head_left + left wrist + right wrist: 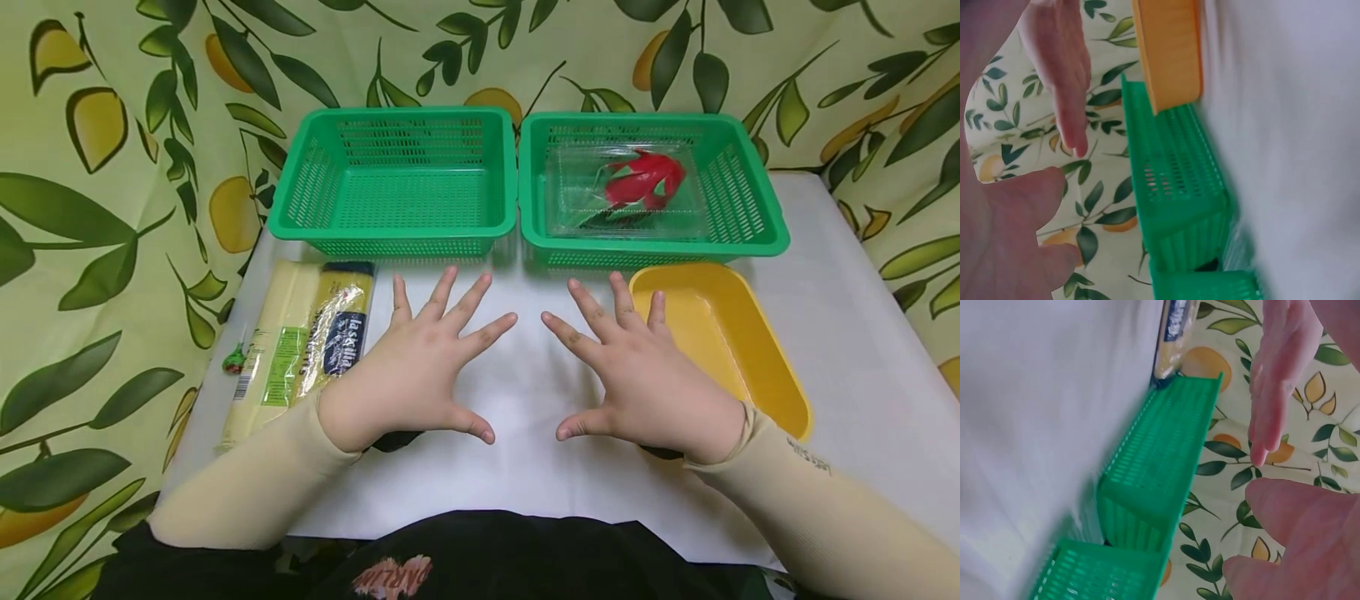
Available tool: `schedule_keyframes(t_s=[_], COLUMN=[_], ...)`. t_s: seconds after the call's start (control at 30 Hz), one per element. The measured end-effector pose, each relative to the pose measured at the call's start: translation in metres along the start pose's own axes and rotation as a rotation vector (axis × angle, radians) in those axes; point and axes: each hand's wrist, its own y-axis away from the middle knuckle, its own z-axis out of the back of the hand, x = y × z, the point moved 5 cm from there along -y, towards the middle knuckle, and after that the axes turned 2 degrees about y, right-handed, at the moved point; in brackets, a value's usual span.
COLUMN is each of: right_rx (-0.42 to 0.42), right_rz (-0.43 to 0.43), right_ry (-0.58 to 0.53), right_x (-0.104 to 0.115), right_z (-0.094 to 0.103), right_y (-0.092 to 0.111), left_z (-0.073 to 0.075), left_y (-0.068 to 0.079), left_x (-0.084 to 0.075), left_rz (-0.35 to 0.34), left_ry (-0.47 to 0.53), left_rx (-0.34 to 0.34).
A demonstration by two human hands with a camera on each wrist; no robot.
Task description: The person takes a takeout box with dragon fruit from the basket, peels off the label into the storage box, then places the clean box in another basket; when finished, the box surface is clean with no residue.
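Observation:
My left hand [420, 358] is held over the table with its fingers spread wide and nothing in it. It is nearest to the packs of dry noodles [311, 342], one yellow with a dark blue label, lying on the left. Opposite it, my right hand [645, 375] is spread the same way, thumb toward the left thumb, also holding nothing. Its wrist and fingers overlap the near left part of a yellow plastic tray [776, 358] in the head view. Both wrist views show the two hands facing across a gap.
Two green slotted baskets stand side by side at the back. The left basket [416, 200] shows a bare bottom; the right basket [656, 250] holds a clear plastic box [573, 192] with a red item [641, 179]. A small green-and-red wrapped thing [234, 360] lies by the left edge.

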Motion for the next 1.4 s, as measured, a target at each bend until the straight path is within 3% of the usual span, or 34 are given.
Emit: schedule_keyframes(t_s=[0.17, 0.67, 1.4], right_rx=[0.003, -0.021, -0.068], right_rz=[-0.015, -0.036, -0.042], right_ry=[-0.01, -0.048, -0.061], right_x=[0.002, 0.003, 0.007], right_z=[-0.008, -0.02, -0.01], right_y=[0.0, 0.0, 0.002], left_z=[-0.008, -0.013, -0.011], left_y=[0.001, 0.002, 0.004], left_x=[-0.001, 0.001, -0.004], left_rz=[0.004, -0.004, -0.021], left_ry=[0.002, -0.013, -0.017], left_rx=[0.024, 0.012, -0.036])
